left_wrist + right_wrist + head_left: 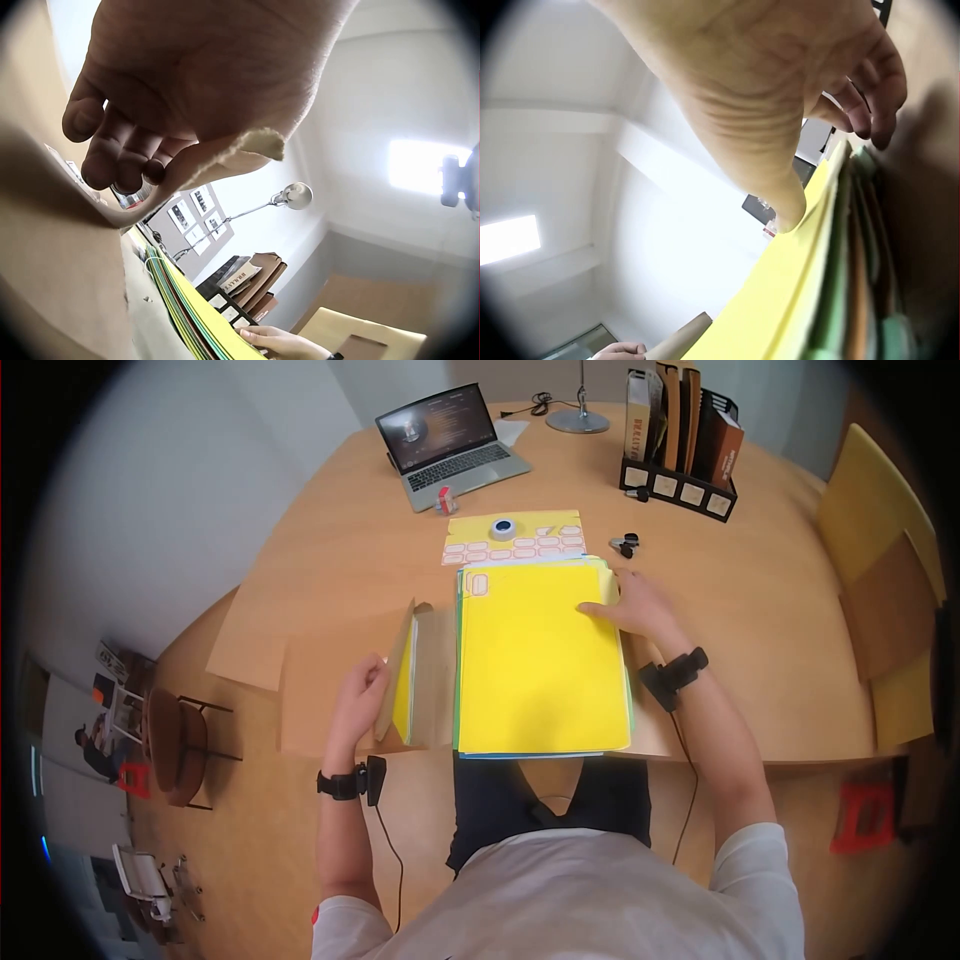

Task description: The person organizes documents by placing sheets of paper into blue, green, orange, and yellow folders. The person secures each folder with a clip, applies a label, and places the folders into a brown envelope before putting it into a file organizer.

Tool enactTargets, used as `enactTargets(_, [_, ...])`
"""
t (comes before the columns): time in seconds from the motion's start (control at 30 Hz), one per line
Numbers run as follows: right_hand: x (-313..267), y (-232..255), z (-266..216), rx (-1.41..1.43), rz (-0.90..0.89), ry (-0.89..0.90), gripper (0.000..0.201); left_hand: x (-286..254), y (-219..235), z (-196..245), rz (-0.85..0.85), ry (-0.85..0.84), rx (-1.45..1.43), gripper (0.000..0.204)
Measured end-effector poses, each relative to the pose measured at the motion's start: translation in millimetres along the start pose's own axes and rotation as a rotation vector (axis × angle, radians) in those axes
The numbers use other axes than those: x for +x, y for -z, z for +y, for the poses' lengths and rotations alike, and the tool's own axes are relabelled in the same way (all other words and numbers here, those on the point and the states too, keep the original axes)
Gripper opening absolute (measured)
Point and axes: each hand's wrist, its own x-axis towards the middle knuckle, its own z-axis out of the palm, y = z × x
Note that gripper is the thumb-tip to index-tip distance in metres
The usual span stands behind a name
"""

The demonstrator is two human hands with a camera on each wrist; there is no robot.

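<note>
Yellow folder (540, 670), right fingers (632, 589) at edge, desk (780, 620) beside

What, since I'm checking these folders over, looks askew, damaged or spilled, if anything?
The brown folder has an edge that looks ragged in the left wrist view, perhaps torn. Beside it, the stack looks slightly askew, with green and blue showing unevenly past the yellow top folder. Nothing looks spilled.

We see a thick stack (540, 660) lying flat, bright yellow on top, red-framed label at its upper left corner, green and orange layers showing beneath. Left of it, our brown folder (432, 690) stands partly raised, yellow showing inside.
</note>
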Motion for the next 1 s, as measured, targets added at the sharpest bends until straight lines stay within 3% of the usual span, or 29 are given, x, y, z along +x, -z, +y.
enactTargets(0.1, [16.0,-17.2,27.1,0.193,0.036,-0.007,0.085,2.5,1.8,-1.9,0.004,-0.024,0.020,0.020])
enactTargets(0.2, [28.9,-25.4,58.9,0.603,0.021,0.005,0.078,0.5,3.8,3.1,0.022,-0.022,0.046,0.019])
enactTargets(0.23, [26.9,-24.5,58.9,0.653,0.069,0.006,0.066,0.7,4.7,2.4,0.027,-0.020,0.052,0.018])
enactTargets(0.33, [13.1,-7.0,65.2,0.936,-0.061,-0.144,0.055,0.2,5.9,0.4,0.039,-0.016,0.076,0.017])
enactTargets(0.37, [7.5,-9.3,63.6,1.190,-0.058,-0.146,0.043,-0.9,5.9,-0.2,0.042,-0.013,0.085,0.016])
enactTargets(0.47, [-8.7,-0.2,55.3,1.225,0.100,-0.270,0.035,-1.6,4.5,3.8,0.042,-0.012,0.080,0.016])
enactTargets(0.5, [-10.2,2.4,65.0,1.237,-0.002,-0.180,0.033,-1.1,4.7,3.4,0.036,-0.005,0.074,0.015])
enactTargets(0.6, [-18.7,6.6,78.4,1.326,0.008,-0.135,0.033,1.8,5.5,0.5,0.022,0.003,0.057,0.015])
enactTargets(0.7, [-41.8,23.7,56.5,1.539,0.231,-0.039,0.034,2.8,4.4,-1.8,0.030,0.002,0.050,0.016])
enactTargets(0.8, [-61.5,35.7,38.7,1.752,0.297,-0.027,0.038,1.4,3.9,8.8,0.035,0.007,0.067,0.019])
enactTargets(0.9, [-73.6,34.1,29.4,1.721,0.129,-0.063,0.043,0.7,2.9,19.1,0.025,0.009,0.077,0.019])
enactTargets(1.0, [-79.4,25.1,17.0,1.657,0.093,-0.052,0.045,5.4,2.3,14.2,0.015,0.012,0.077,0.018])
